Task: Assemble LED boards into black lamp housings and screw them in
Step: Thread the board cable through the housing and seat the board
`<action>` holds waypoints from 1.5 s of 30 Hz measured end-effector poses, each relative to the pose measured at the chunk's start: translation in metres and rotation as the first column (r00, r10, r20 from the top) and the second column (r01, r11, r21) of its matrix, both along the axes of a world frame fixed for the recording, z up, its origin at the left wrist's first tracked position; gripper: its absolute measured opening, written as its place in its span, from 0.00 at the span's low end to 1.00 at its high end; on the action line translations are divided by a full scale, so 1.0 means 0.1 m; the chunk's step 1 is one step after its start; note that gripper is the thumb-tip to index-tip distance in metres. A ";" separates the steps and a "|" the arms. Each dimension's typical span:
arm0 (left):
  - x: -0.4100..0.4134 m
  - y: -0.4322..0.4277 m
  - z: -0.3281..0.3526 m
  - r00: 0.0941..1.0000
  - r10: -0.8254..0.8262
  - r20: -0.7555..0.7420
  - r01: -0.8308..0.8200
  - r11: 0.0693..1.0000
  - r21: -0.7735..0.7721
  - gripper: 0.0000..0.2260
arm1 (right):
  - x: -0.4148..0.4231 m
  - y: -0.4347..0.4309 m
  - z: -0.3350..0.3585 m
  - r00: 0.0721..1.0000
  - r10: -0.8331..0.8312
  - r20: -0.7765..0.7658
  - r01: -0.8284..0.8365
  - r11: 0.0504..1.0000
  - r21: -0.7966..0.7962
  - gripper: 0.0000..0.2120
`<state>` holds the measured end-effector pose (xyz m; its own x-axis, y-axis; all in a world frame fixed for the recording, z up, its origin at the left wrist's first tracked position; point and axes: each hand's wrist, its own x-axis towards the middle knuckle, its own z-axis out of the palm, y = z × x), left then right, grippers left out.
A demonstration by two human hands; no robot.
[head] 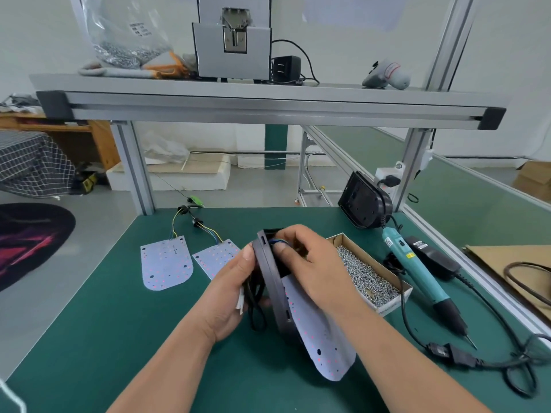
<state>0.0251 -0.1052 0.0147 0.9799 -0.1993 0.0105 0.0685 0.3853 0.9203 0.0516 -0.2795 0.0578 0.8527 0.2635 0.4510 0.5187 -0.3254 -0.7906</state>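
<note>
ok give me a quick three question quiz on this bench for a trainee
1. True or false: the electric screwdriver lies on the mat, in neither hand.
2. How many spare LED boards lie left of the black housing gripped by the left hand and right hand?
3. The screw box sits: a) on the shelf, b) right of the housing, c) left of the spare boards.
Key: 1 true; 2 two; 3 b.

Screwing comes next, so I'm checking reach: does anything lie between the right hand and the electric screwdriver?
Yes. The open cardboard box of screws sits on the table between the right hand and the teal electric screwdriver, so the hand would likely have to pass over it.
</note>
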 end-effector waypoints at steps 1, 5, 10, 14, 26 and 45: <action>0.00 -0.01 0.00 1.000 0.000 0.000 0.000 1.000 -0.004 0.36 | 0.02 -0.03 -0.01 0.999 -0.031 0.019 0.031 1.000 0.006 0.02; -0.01 -0.04 0.01 1.000 0.006 0.009 -0.006 1.000 0.025 0.36 | 0.10 -0.13 -0.07 0.991 -0.130 -0.014 0.130 0.991 0.029 0.10; -0.03 -0.04 0.08 0.998 0.042 -0.039 -0.044 0.998 -0.048 0.34 | 0.19 -0.21 -0.09 0.975 -0.106 -0.194 0.087 0.991 -0.104 0.15; -0.03 -0.07 0.07 0.994 0.059 -0.089 -0.062 0.997 -0.041 0.28 | 0.20 -0.24 -0.10 0.943 0.017 -0.333 0.008 0.997 0.072 0.15; 0.09 -0.02 0.05 0.921 0.377 -0.099 -0.372 0.926 0.064 0.14 | 0.21 -0.39 0.02 0.933 -0.060 -0.354 0.133 0.974 0.184 0.12; 0.08 -0.08 -0.06 0.896 0.331 0.297 -0.444 0.698 0.561 0.13 | 0.15 -0.33 -0.11 0.943 -0.229 -0.240 0.262 0.958 0.116 0.14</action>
<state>0.0328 -0.1133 0.0091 0.9659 0.1787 0.1875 -0.1299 -0.2924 0.9475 0.0663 -0.3126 0.0470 0.9652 -0.0202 0.2606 0.2433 -0.2945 -0.9242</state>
